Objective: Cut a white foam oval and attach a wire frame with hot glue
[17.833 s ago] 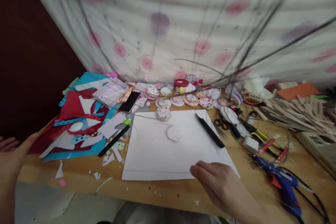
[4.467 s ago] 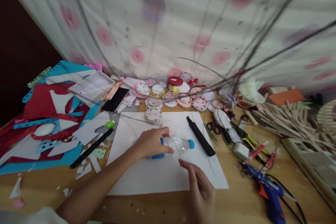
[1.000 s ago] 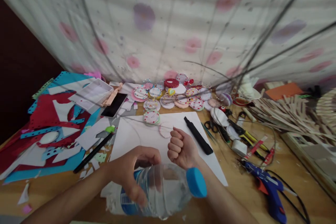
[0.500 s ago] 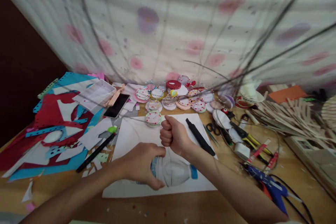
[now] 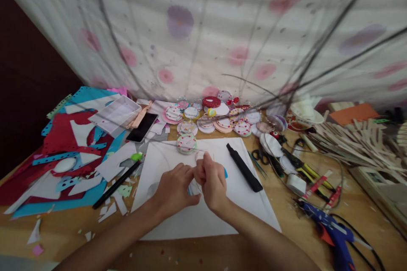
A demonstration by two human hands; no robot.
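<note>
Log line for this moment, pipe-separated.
left hand: around clear bottle | right hand: curled, partly hiding bottle, contents unclear | below: white sheet | to right: black elongated object, blue glue gun

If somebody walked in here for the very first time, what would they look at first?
Probably the two hands in the middle: the left hand grips a clear bottle above or on a white sheet, and the curled right hand partly hides it. Next might come the bright heap of red, blue and white scraps on the picture's left, then the blue glue gun at the lower right.
</note>
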